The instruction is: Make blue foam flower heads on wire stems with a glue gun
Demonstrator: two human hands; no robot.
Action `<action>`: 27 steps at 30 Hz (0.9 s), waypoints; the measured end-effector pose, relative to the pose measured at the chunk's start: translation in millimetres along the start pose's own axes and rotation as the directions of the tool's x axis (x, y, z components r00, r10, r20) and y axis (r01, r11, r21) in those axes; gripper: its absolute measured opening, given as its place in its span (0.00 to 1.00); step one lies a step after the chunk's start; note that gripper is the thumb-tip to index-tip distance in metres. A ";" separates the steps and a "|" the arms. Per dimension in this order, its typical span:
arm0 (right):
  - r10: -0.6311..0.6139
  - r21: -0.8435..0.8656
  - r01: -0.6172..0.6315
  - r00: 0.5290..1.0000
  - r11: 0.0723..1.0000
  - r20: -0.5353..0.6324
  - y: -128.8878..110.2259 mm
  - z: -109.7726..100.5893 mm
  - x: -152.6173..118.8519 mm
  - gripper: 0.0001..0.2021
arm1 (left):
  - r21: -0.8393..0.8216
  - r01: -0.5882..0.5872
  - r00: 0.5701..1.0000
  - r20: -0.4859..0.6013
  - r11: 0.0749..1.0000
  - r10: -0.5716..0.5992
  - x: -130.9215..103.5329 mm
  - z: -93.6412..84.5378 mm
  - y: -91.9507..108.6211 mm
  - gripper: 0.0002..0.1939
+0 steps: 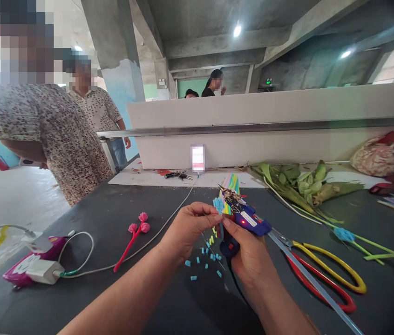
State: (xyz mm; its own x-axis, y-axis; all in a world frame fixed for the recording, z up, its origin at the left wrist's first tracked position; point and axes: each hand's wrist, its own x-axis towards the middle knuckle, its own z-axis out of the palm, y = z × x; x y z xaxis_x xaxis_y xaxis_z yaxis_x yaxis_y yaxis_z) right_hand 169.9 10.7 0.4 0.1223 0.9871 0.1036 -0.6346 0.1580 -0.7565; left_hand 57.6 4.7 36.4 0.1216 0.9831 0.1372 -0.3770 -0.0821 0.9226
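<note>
My left hand (197, 223) is closed in a pinch on a small blue ruffled flower (218, 204). My right hand (249, 253) is wrapped around a dark blue glue gun (251, 221) with a lit red light, and its thumb reaches to the left fingertips. A long clear glue stick (317, 284) runs out of the gun's back toward the lower right. Short blue cut pieces (207, 266) and a few yellow ones lie scattered on the dark table below my hands. Behind the gun's crusted nozzle is a bundle of pastel strips (232, 182).
Large scissors (329, 267) with red and yellow handles lie right. A pink flower stem (127, 246) and a magenta power strip (36, 267) are left, with a white cable crossing the table. Green leaves (309, 186), keys (178, 175) and a phone (197, 158) sit along the back. People stand beyond.
</note>
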 end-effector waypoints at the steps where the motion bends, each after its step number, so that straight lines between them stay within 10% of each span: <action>1: 0.004 -0.001 -0.004 1.000 1.000 0.000 0.0 -0.4 0.4 0.09 | 0.006 -0.006 1.000 -0.007 1.000 0.006 -0.3 -0.4 -0.9 0.08; 7: -0.061 -0.111 0.058 0.998 0.992 -0.026 -1.9 -8.4 5.2 0.09 | 0.418 0.064 0.998 -0.017 0.906 -0.063 -5.3 -26.2 -1.7 0.08; 13: -0.051 -0.180 0.054 0.998 0.982 0.021 -0.3 -10.4 3.2 0.10 | 0.981 -0.154 0.967 0.175 0.120 -0.184 -21.2 -72.2 -6.4 0.11; 20: -0.016 -0.243 0.030 0.998 0.970 0.058 4.0 -10.6 0.3 0.09 | 0.924 -0.341 0.909 0.277 -0.175 -0.313 -30.9 -69.5 -23.5 0.13; 23: -0.007 -0.257 0.019 0.999 0.966 0.048 4.8 -11.2 -0.2 0.10 | 0.955 -0.274 0.925 0.230 -0.111 -0.302 -32.9 -68.1 -20.8 0.12; 27: 0.001 -0.285 0.007 1.000 0.959 0.028 6.3 -12.1 -2.6 0.11 | 0.937 -0.036 0.989 0.083 0.346 -0.121 -34.6 -68.7 -11.3 0.07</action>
State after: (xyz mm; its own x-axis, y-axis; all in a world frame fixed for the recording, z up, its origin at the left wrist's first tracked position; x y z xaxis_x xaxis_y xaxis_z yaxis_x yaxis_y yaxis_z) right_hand 174.8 8.8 -12.4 0.0997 0.9876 0.1209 -0.3900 0.1505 -0.9084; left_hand -5.5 -17.2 -3.6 0.2418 0.9689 0.0536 0.7257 -0.2172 0.6528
